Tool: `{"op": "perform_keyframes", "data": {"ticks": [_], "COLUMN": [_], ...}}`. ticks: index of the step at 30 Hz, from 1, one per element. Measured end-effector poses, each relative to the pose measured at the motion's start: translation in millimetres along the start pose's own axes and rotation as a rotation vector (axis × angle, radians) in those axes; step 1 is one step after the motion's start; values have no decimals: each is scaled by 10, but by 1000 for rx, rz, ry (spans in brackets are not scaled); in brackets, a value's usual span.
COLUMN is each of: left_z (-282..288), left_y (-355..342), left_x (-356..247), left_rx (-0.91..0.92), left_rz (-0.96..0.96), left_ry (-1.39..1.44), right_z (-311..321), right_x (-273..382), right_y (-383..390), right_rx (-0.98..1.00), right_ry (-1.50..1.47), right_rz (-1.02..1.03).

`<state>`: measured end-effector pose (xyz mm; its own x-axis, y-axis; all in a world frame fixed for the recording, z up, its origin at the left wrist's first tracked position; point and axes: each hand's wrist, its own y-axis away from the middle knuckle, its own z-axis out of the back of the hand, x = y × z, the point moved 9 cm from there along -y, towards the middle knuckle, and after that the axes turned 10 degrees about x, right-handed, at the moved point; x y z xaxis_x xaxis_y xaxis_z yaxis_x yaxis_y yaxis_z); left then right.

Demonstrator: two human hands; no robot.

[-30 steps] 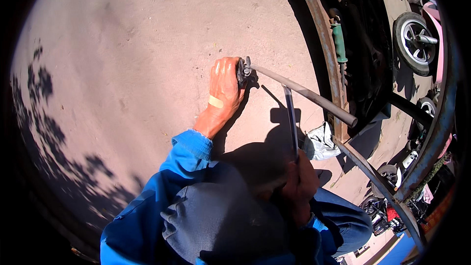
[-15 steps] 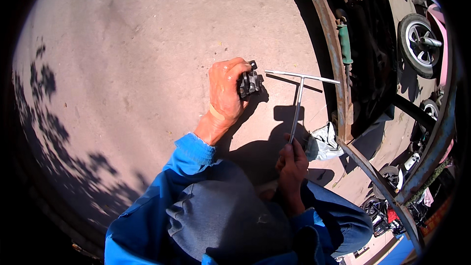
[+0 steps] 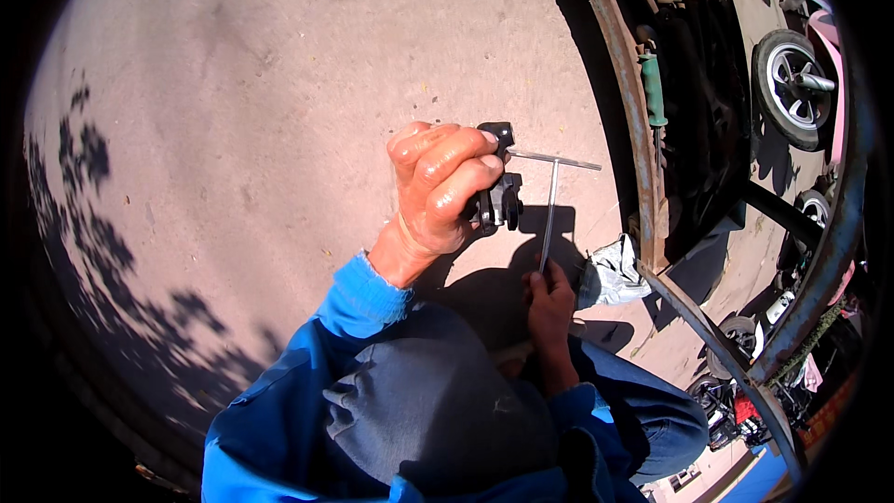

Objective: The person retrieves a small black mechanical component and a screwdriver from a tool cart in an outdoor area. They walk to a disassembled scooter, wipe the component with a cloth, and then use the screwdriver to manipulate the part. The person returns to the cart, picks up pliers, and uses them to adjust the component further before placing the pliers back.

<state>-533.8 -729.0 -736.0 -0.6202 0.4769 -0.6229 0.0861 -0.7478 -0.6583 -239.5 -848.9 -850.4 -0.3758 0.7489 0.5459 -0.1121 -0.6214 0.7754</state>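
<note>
My left hand (image 3: 436, 182) is wrapped round a compact black mechanical part (image 3: 504, 200), which sticks out past the fingertips on the right. Its exact kind is hard to make out, since the fingers cover much of it. Lower and to the right, my right hand (image 3: 551, 303) grips the shaft of a silver T-handle wrench (image 3: 549, 214). The wrench's crossbar points away from me, and its left end reaches up to the black part by my left fingertips. Whether the two touch cannot be told. The wrench's lower end is hidden in my right hand.
On the right stands a rusty metal frame (image 3: 622, 56) with dark contents and a green-handled tool (image 3: 654, 88). A crumpled whitish bag (image 3: 615, 272) lies by its foot. Beyond it are a spoked wheel (image 3: 793, 88) and motorbike parts. Concrete ground (image 3: 233, 112) spreads to the left.
My left hand has turned, bringing its knuckles up and showing another side of the black part. The T-handle wrench has shifted left, its crossbar end now at the part.
</note>
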Motion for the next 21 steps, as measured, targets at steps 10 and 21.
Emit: {"op": "perform_keyframes", "data": {"ticks": [10, 21], "left_z": [-220, -412], "left_y": [46, 230], "left_x": [88, -42], "left_rx": [149, 358], "left_rz": [645, 973], "left_ry": [720, 979], "right_z": [69, -199], "right_x": [433, 1396], "right_y": [-27, 206], "right_rx": [-88, 180], "right_ry": [508, -171], "right_rz": [248, 468]}}
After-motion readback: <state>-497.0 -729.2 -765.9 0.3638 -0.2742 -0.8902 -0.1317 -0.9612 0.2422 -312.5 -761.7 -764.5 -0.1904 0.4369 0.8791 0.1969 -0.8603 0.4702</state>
